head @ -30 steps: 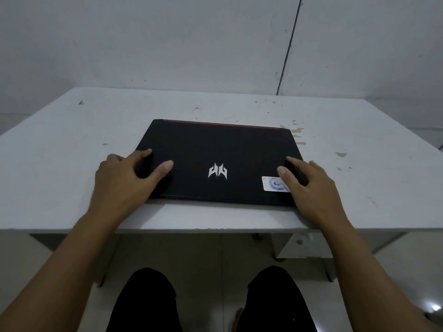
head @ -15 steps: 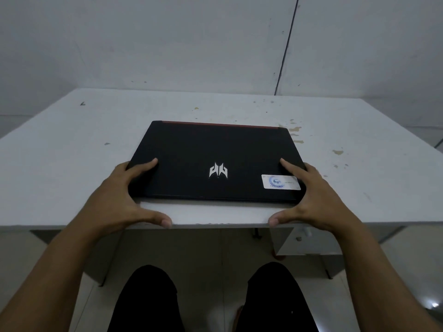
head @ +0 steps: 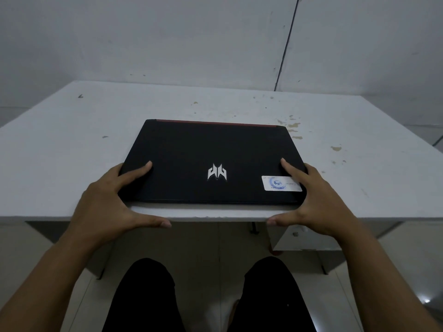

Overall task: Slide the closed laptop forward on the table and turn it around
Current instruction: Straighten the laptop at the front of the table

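Head view: two hands at the laptop's near corners.
Left hand (head: pixel 107 207): spread, fingers on lid, thumb along table (head: pixel 72 140) edge.
Right hand (head: pixel 321 204): spread likewise.
Laptop (head: pixel 211 152): closed, black, near table edge.

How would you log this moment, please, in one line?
laptop: closed, near table edge | left hand: on corner | right hand: on corner

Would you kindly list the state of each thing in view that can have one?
laptop: closed, flat on the table, near its front edge, red strip on the far side.
sticker: stuck on the lid's near right corner.
left hand: open, fingers on the lid's left corner.
right hand: open, fingers on the right corner.
table: stained.
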Available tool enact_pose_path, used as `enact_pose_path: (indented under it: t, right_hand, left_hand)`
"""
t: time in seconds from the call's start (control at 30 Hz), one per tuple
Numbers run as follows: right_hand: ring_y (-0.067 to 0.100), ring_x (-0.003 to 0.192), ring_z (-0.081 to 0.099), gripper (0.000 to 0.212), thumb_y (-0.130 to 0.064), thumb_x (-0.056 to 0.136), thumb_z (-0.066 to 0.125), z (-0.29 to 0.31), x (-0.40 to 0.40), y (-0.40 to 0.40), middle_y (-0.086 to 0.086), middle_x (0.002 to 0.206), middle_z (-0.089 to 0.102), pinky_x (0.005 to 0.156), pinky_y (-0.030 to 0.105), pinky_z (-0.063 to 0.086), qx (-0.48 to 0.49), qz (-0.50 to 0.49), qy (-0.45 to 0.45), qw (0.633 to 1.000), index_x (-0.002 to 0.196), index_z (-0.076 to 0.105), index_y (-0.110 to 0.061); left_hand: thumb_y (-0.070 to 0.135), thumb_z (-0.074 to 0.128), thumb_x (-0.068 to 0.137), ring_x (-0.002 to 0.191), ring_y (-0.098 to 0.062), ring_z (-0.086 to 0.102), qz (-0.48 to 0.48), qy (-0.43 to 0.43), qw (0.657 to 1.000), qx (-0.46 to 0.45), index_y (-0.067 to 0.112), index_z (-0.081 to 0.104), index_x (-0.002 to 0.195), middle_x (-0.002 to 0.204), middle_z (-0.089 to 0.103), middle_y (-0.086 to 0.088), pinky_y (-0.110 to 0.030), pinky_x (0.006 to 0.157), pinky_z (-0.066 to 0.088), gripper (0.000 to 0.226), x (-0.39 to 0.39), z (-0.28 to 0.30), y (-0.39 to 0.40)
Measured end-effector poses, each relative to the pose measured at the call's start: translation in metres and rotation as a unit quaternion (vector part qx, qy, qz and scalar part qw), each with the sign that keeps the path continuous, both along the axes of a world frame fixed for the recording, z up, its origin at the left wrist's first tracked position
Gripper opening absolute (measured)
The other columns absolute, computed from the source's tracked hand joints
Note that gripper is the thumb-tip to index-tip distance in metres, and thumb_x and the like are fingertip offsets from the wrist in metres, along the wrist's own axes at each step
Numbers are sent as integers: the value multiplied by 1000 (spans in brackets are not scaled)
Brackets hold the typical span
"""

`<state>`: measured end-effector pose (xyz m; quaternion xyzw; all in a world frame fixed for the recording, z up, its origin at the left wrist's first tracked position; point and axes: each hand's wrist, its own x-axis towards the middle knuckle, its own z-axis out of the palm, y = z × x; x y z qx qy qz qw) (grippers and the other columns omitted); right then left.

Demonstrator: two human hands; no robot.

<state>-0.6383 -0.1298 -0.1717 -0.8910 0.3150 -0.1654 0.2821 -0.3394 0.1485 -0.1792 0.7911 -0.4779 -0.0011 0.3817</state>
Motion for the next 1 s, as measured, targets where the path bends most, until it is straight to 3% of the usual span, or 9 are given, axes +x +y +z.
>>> enact_pose_path:
  t: [0.23,0.4,0.53,0.63,0.83,1.0]
  right_hand:
    - [12,132,43,134,-79,37,84,-8,-4,7,-10,148,40,99,31,47,-16,-18,-33,999,156,29,-50]
    - [13,127,49,134,-84,35,82,-11,-7,8,-9,143,48,100,35,52,-20,-22,-60,998,154,36,-46]
    - [8,122,53,129,-80,35,86,-11,-8,8,-11,138,54,97,27,49,-41,-21,-86,995,151,44,-43]
    - [8,119,56,125,-79,37,86,-13,-9,9,-10,136,57,95,23,48,-59,-22,-100,993,149,49,-40]
    - [8,115,57,119,-85,42,78,-14,-12,12,-7,135,60,89,20,50,-86,-16,-110,990,148,52,-36]
    - [8,114,59,115,-81,43,83,-13,-14,12,-9,133,61,88,17,48,-93,-15,-116,989,146,55,-36]
  left_hand:
    - [65,93,30,123,-6,59,19,13,998,-50,45,62,137,136,61,16,-29,104,45,114,-11,-4,3]
    - [81,84,33,124,-1,58,26,8,996,-80,43,65,135,135,62,20,-23,104,44,111,-15,-10,6]
    - [80,84,33,122,0,61,26,7,994,-108,42,68,132,132,65,21,-20,105,46,107,-15,-13,7]
    - [78,85,35,119,-4,64,29,-12,992,-119,37,70,130,130,67,18,-30,103,50,105,-13,-16,7]
    - [76,82,48,109,-16,71,46,-103,985,-131,23,72,129,127,71,3,-33,93,56,97,-11,-22,6]
    - [73,82,53,106,-16,72,60,-124,979,-153,15,73,127,126,71,-1,-19,94,51,94,-11,-26,6]
